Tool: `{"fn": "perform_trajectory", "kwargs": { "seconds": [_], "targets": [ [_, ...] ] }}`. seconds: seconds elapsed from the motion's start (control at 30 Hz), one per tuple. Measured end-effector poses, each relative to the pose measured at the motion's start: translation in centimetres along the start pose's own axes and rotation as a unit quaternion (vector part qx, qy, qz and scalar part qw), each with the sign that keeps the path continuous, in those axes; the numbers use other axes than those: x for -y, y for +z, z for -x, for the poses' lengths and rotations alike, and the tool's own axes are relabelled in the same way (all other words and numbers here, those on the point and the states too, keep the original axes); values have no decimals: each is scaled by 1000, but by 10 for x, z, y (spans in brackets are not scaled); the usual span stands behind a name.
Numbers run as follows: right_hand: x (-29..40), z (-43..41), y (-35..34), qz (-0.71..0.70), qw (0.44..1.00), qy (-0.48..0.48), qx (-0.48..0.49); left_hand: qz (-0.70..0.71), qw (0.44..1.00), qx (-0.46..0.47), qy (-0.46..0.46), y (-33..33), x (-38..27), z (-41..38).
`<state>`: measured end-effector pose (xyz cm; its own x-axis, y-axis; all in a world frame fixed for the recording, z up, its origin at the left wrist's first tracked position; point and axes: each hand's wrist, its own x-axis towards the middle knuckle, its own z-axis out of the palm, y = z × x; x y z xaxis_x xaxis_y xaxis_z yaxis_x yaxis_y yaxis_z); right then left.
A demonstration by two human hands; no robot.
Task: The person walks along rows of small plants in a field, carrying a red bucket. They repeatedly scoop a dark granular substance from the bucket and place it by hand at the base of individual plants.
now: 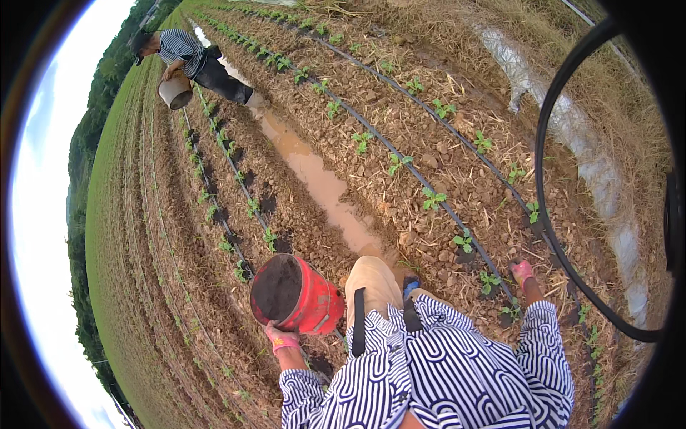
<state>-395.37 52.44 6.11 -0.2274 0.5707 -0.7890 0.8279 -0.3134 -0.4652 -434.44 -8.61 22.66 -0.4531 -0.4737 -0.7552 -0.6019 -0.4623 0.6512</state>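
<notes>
My left hand (281, 339), in a pink glove, holds a red plastic bucket (321, 303) at its lower side. Dark, fine soil-like material (277, 289) fills much of the bucket, which is tilted beside my left leg. On the other side, my right hand (521, 271), also pink-gloved, is low over the crop bed, just right of a black drip line (455, 217). Its fingers look bent; whether anything is between them cannot be told. A leafy seedling (489, 282) grows left of that hand, and another seedling (510, 309) stands below it.
A furrow of muddy water (316, 177) runs ahead between planted beds. Up at the left, another person (185, 51) bends forward with a pale bucket (175, 91). A second drip line (412, 96) and whitish sheeting (600, 161) lie at the right. A black cable loop (541, 134) crosses the view.
</notes>
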Motion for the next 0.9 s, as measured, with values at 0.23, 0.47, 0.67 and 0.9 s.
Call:
{"fn": "perform_trajectory", "kwargs": {
  "seconds": [0.23,0.47,0.67,0.9],
  "targets": [
    [-173,54,51,225,963,140,-56,-172,981,53,72,137,-71,6],
    [-250,40,120,-160,958,217,-96,-314,935,158,50,295,-33,-80],
    [73,24,218,-76,992,-45,-95,-358,899,252,31,410,26,-111],
    [377,-41,342,-56,939,-339,-16,-434,846,302,69,529,100,-125]
  ]
}}
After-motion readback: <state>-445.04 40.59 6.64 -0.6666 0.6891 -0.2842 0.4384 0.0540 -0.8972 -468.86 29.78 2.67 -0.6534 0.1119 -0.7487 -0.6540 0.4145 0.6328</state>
